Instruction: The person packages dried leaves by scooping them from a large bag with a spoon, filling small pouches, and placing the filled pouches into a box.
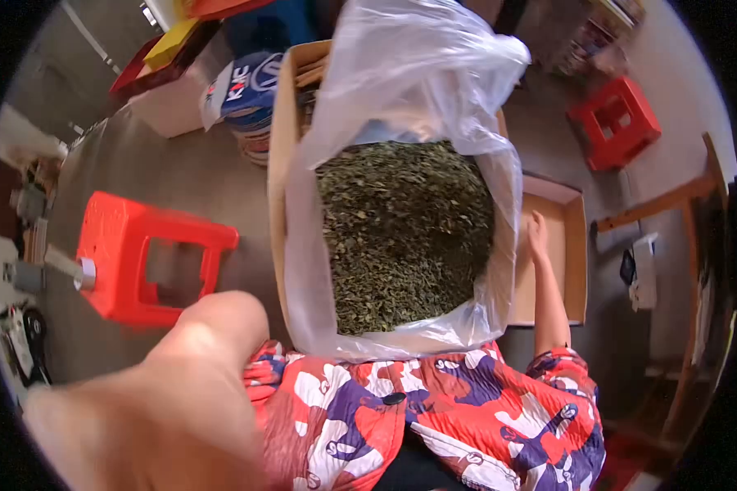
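Position reference: I read the scene through the head camera. The dried green leaves [405,233] lie loose in a wide-mouthed plastic bag [303,270], directly ahead of the patterned garment [467,393]. The bag lines a cardboard box [279,196], whose long side runs away from the body.

Right hand [537,240]: the nearer of my two to the leaves, by what the view shows. Its fingers are extended and lie close together, with nothing seen in their hold. It is just outside the bag's right wall, over a shallow cardboard tray [576,254]; contact with the plastic cannot be confirmed.

Governing relation: the leaves lie to the left of the right fingers, across the bag wall. The right forearm points away from the body, roughly parallel to the long side of the box.

Left arm [213,352]: bent, blurred toward the lower left (very close to the lens). Its hand is out of view, so I cannot tell how far those fingers are open or what they hold.

A red stool [115,254] is at left.
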Motion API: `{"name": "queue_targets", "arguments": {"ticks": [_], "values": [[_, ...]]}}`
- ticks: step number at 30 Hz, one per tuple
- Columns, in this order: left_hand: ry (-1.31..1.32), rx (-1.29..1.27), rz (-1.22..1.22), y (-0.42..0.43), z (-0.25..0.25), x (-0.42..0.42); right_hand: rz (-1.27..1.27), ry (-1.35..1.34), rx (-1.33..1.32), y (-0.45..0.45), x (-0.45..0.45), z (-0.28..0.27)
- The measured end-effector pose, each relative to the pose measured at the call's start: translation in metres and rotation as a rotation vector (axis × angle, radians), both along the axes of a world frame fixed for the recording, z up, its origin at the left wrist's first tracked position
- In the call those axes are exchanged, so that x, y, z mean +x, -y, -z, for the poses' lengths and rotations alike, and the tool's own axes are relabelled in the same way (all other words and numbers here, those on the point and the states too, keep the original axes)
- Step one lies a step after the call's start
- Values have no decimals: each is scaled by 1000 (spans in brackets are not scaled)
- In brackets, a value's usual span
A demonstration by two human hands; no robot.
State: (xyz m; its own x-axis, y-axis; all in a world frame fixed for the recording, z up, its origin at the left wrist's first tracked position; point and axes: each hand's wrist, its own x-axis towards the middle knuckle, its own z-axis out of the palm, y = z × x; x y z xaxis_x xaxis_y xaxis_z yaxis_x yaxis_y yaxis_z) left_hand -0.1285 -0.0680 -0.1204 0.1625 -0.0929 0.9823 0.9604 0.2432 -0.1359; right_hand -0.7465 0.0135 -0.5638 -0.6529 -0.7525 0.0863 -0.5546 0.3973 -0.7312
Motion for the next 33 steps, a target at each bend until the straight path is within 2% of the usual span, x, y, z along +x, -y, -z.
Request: {"name": "queue_targets", "arguments": {"ticks": [1, 3, 5, 7, 8, 15, 20, 24, 26, 27, 29, 30, 31, 32, 33], "values": [[28, -3, 26, -8, -4, -8, -46, -90, 0, -7, -27, 25], [84, -14, 77, -21, -8, -15, -79, -148, 56, -15, -30, 25], [107, -12, 92, -27, -12, -16, -99, -191, 279, -17, -18, 16], [136, -5, 89, -36, -14, -20, 32, -355, 593, -19, 6, 15], [155, 1, 91, -41, -14, -24, 27, -327, 501, -21, -4, 35], [201, 46, 89, -45, -13, -26, 7, -422, 532, -24, 18, 45], [298, 76, 227, -44, -19, -17, -71, -422, 533, -20, 31, 53], [469, 105, 364, -32, -17, -2, -102, -414, 550, -14, 55, 30], [526, 88, 298, -4, -1, -2, -137, -388, 535, -13, 60, 4], [594, 169, 154, 13, 8, -3, -153, -370, 525, -12, 64, -3], [758, 312, -117, 48, 27, -6, -164, 15, 126, -18, 40, 10], [883, 449, -487, 69, 40, -1, -166, 202, -82, -17, 33, 16], [1341, 551, -1094, 78, 23, -17, -153, 52, -142, -11, 41, -13], [1296, 248, -1376, 106, 42, -28, -138, -99, -197, 0, 63, -75], [1264, -123, -1616, 133, 55, -34, -86, -28, -302, 12, 80, -116]]}}
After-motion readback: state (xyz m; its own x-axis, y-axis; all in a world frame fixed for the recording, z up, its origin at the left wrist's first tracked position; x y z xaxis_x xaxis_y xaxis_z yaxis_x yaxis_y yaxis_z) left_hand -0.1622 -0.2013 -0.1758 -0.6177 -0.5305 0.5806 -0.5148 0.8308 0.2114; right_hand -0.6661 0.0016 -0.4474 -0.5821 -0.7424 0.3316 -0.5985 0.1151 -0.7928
